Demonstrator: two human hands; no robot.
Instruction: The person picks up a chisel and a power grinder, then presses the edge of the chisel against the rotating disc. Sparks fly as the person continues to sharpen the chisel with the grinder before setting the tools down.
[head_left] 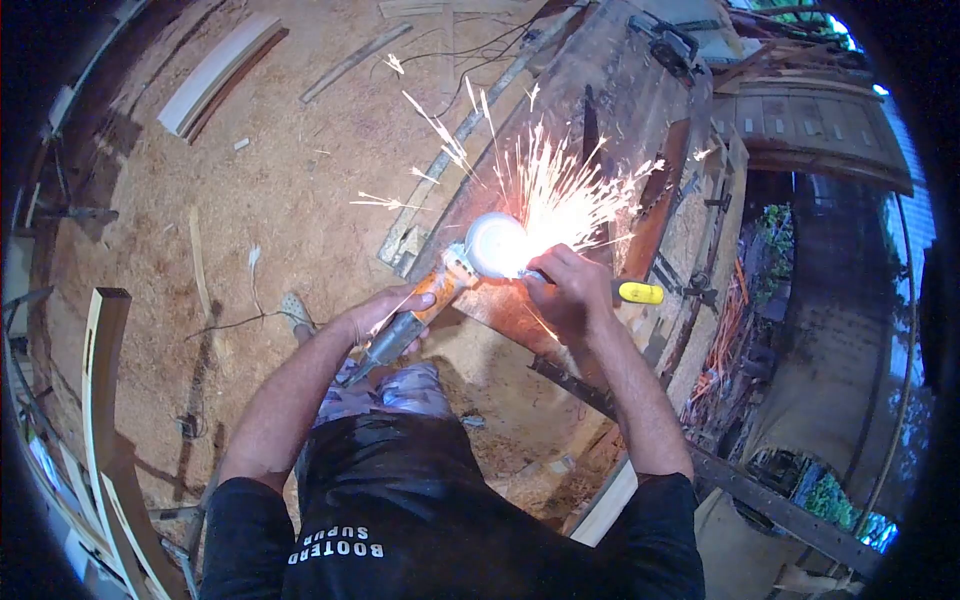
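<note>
I see left hand (385, 312) fingers clenched round the angle grinder (440, 285) to steady it, right hand (570, 292) fingers grasping the yellow-handled tool (640, 293), tip on the disc (497, 245) above the rusty surface (610, 120), so sparks (570, 190) fly away from the torso.

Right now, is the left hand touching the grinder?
Touching. The head view shows the left hand wrapped tightly around the body of the grinder, with no gap.

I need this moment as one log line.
left hand: grips angle grinder | right hand: holds yellow-handled tool at disc | sparks flying
</note>
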